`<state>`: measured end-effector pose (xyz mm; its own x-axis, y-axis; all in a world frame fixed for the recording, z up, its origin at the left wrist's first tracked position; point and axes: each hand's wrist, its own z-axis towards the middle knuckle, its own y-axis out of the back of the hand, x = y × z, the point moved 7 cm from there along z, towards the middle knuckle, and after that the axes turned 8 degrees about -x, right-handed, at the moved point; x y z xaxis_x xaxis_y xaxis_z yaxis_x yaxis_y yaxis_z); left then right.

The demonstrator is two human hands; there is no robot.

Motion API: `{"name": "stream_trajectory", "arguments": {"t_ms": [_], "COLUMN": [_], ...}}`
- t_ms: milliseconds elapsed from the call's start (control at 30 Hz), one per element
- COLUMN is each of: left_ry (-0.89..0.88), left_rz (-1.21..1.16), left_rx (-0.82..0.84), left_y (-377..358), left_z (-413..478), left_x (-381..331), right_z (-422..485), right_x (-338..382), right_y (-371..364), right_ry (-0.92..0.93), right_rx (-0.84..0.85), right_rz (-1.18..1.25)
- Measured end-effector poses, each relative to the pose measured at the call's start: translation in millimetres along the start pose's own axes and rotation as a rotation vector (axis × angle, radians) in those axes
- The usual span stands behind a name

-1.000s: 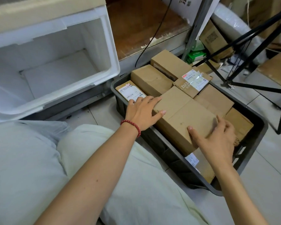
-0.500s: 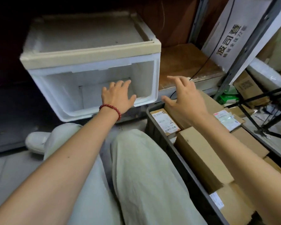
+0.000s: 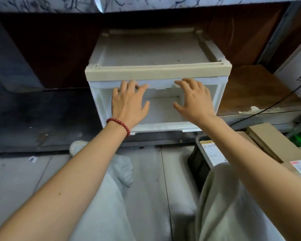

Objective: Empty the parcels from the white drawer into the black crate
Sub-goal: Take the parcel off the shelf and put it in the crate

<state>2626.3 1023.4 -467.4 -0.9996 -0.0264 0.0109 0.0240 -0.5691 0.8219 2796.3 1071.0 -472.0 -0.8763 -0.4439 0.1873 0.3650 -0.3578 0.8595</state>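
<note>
Head view, as I see it from the remote station. The white drawer (image 3: 161, 127) sits in its beige frame (image 3: 156, 73) and serves as the reference for all positions.

Left hand (image 3: 127, 103): in front of the left half of the drawer face, fingers straight and spread, gripping nothing. Its fingertips reach the drawer's upper front edge. I cannot tell whether they press on it. A red bead bracelet (image 3: 120, 124) circles the wrist, level with the drawer's lower edge.

Right hand (image 3: 193, 101): in front of the right half of the drawer face, likewise flat and spread, holding nothing, fingertips at the same upper edge.

The black crate (image 3: 197, 160) stands on the floor below and to the right of the drawer, its near corner just beside the drawer's lower right corner. The parcels lie inside it: a labelled parcel (image 3: 213, 153) at the corner nearest the drawer and a plain cardboard parcel (image 3: 271, 141) farther right.

A wooden shelf board (image 3: 257, 89) extends to the right of the drawer, with a black cable (image 3: 269, 107) crossing it. A white shoe (image 3: 76, 147) shows below the drawer's left corner, and pale trouser knees (image 3: 222, 202) lie nearer the camera.
</note>
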Motion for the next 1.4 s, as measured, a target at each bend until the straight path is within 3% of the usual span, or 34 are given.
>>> {"name": "stream_trajectory", "arguments": {"t_ms": [133,300,500,967,1400], "left_ry": [-0.035,-0.027,0.008,0.072,0.091], "left_rz": [-0.003,-0.044,-0.134,-0.154,-0.221], "left_rx": [-0.087,-0.182,-0.222,-0.176,-0.021], "left_y": [-12,-14,-9,-11,26], "left_z": [7,21,38,33,-29], "left_x": [12,18,22,14,-1], "right_z": [22,28,37,28,-29], "right_x": [-5,-9,-12,-12,-4], "right_y": [-8,-15,-16,-8,22], "right_ry": [0.004,0.004,-0.009,0.041,0.054], "right_rx": [-0.052,-0.270,-0.361,-0.311,-0.054], "right_rz": [0.024,0.038,0.023,0.022,0.094]}}
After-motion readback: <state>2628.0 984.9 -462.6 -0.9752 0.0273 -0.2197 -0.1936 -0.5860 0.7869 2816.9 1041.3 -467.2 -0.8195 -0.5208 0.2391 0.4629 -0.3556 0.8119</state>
